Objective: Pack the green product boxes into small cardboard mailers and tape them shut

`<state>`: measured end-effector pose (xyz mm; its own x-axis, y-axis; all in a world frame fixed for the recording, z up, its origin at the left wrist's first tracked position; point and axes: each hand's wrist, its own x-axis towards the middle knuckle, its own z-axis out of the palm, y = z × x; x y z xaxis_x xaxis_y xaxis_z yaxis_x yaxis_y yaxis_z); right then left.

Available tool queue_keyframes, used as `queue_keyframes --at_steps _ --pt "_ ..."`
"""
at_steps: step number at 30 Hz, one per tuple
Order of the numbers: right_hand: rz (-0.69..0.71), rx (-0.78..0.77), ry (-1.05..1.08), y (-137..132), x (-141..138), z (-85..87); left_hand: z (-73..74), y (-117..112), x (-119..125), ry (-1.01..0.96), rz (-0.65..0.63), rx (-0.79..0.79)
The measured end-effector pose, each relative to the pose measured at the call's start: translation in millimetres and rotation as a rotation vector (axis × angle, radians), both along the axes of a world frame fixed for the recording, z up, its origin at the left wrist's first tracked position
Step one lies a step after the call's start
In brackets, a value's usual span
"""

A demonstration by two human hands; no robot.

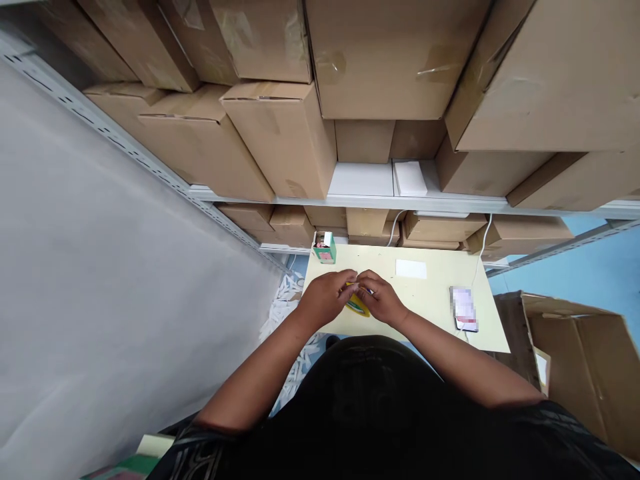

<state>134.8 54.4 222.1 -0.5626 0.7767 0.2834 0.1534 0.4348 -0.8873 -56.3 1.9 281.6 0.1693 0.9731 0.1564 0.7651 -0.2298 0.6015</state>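
Note:
Over the pale yellow table (390, 319), both of my hands meet on a small yellow packet (358, 307) with a green patch. My left hand (327, 293) pinches its upper edge from the left, thumb and fingers together. From the right, my right hand (383, 299) grips the same edge with bent fingers. The fingertips of the two hands almost touch and cover the packet's top. A small green and white box (325, 249), its top open with things inside, stands beyond my left hand. A white slip of paper (411, 269) lies beyond my right hand.
A phone (464, 309) with a cable lies at the table's right. Shelves (360, 200) packed with cardboard boxes (283, 140) rise behind the table. A large open carton (575, 360) stands at the right. White paper strips (280, 320) cover the floor at the left, beside a grey wall (115, 267).

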Motion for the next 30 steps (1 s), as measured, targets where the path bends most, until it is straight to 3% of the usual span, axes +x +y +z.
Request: queue_keyframes --at_steps 3,5,9,14,17,20,22,25,30 --pt "-0.048 0.015 -0.023 -2.1 -1.7 5.8 -10.6 -6.3 -2.0 -0.342 0.152 -0.005" --pt "-0.055 0.005 -0.039 -3.7 -2.3 7.0 -19.7 -11.2 1.7 -0.426 0.147 -0.011" --pt "-0.090 -0.032 -0.044 -8.5 -7.1 7.4 -30.7 -15.6 15.5 -0.388 0.162 0.011" --pt "-0.104 -0.193 -0.020 -9.4 -3.3 1.3 -31.9 -9.5 22.0 -0.284 0.226 0.075" --pt "-0.239 -0.400 -0.022 -1.0 18.1 -24.8 -34.6 -5.5 15.7 -0.267 0.244 0.064" --pt "-0.425 -0.549 -0.346 8.1 43.6 -68.1 -38.3 -3.9 6.2 -0.280 0.289 0.049" --pt "-0.399 -0.622 -0.596 11.1 52.9 -97.6 -39.6 -4.1 0.2 -0.284 0.288 0.052" --pt "-0.339 -0.711 -0.754 13.1 49.7 -131.0 -40.0 -5.3 -7.2 -0.289 0.267 0.046" --pt "-0.309 -0.727 -0.816 22.9 24.4 -159.1 -44.6 -6.8 -16.1 -0.288 0.264 -0.003"
